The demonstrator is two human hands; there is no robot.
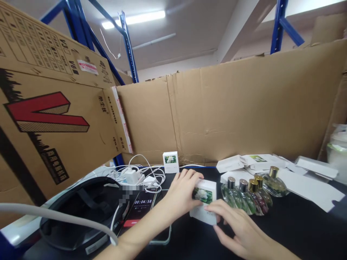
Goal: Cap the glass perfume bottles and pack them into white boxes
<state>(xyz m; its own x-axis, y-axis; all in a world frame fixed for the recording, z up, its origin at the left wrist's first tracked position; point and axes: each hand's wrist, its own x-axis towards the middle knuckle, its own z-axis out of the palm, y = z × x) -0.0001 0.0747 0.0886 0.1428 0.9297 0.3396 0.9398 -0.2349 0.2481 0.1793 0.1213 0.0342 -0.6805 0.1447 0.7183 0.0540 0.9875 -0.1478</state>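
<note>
A small white box with a flower picture (205, 199) rests on the black tabletop (298, 227). My left hand (181, 193) is wrapped round its left side and top. My right hand (235, 225) presses its fingers against the box's lower right edge. Just right of the box stands a row of several glass perfume bottles (251, 196) with silver and gold caps.
A second flower-print box (170, 161) stands upright at the back by the cardboard wall (230, 112). Flat white cartons (252, 162) lie at the back right. A phone showing a timer (141, 208), tangled white cables (135, 173) and a black helmet-like object (81, 213) sit to the left.
</note>
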